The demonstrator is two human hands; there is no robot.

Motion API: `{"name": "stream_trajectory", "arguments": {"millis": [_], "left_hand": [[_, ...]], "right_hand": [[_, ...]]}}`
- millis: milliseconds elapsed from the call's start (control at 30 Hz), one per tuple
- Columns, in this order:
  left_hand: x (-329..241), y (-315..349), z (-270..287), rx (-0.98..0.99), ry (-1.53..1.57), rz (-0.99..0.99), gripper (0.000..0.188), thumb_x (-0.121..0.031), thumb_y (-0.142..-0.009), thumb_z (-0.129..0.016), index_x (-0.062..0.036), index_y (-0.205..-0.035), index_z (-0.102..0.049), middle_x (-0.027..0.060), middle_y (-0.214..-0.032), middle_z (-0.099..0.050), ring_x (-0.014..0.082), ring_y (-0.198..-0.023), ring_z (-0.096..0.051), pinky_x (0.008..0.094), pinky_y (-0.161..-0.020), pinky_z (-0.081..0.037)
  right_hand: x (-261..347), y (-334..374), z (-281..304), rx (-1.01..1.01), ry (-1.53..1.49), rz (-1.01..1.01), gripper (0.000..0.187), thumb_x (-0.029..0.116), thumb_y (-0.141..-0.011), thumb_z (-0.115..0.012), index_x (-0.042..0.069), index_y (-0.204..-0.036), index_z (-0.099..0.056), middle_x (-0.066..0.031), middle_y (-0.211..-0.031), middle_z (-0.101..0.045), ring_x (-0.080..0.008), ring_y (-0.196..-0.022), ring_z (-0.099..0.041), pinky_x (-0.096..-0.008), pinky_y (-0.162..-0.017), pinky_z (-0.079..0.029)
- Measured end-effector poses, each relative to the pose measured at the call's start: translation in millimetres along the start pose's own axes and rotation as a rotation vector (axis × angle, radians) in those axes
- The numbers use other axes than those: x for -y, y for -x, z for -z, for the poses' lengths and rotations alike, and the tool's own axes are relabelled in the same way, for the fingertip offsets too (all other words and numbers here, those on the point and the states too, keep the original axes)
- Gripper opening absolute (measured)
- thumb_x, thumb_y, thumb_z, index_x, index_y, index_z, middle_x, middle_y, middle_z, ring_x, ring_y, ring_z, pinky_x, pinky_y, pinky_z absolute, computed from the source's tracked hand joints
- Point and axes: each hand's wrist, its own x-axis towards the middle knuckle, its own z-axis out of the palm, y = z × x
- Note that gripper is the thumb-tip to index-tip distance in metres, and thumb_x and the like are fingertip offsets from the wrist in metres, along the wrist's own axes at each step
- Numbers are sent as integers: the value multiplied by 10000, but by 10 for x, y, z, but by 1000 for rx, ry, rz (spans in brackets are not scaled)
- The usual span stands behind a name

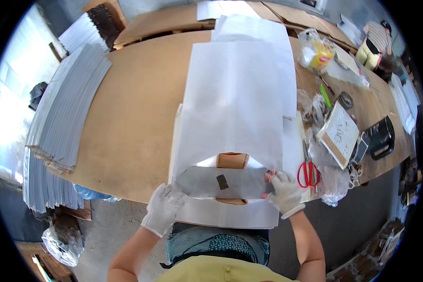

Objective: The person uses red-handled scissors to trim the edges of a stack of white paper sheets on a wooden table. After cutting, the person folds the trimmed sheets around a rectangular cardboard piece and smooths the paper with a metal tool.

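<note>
A large white paper bag (234,94) lies before me on a stack of white paper, its near end opened out into a folded shape with brown inner paper (232,160) showing. Across that end lies a flat grey plate (202,182) with pointed ends and a small dark patch in its middle. My left hand (165,207), in a white knitted glove, rests at the bag's left edge beside the plate's left tip, fingers stretched out. My gloved right hand (285,190), bare fingertips showing, closes on the plate's right end. Part of its grip is hidden.
Red-handled scissors (308,175) lie right of my right hand. Beyond them are a white board (338,135), a black mug (380,137), a tape roll (345,100) and plastic bags. Stacked white bundles (70,105) stand left on the brown table (131,103). Another person (377,42) bends at far right.
</note>
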Motion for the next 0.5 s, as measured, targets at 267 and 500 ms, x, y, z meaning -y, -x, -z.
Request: {"name": "stream_trajectory", "arguments": {"millis": [267,500], "left_hand": [[-138,-779,-302,-39,-683,-132,331,-367,-948,-611,-62,-1050,-688,106,-931,-708,153,-800,-668,294,-689,-528],[-1342,-1125,1190,-784,-1117,-1116,105,-160,-873,-673,-79,-935,-695,81,-840,-718,276,-743,-700,392,-660,-578]], "right_hand": [[-803,-134,-636,-171,-234,-247,457,161,-793,-755,27,-1217,-646,-156,-1165,-665,-305,-1083,-629,-417,-947,-497],[-1060,-685,-255,-560,-921,-408,276,39,-921,-655,-42,-1184,-638,-68,-1050,-659,-126,-934,-594,-270,-818,-495]]}}
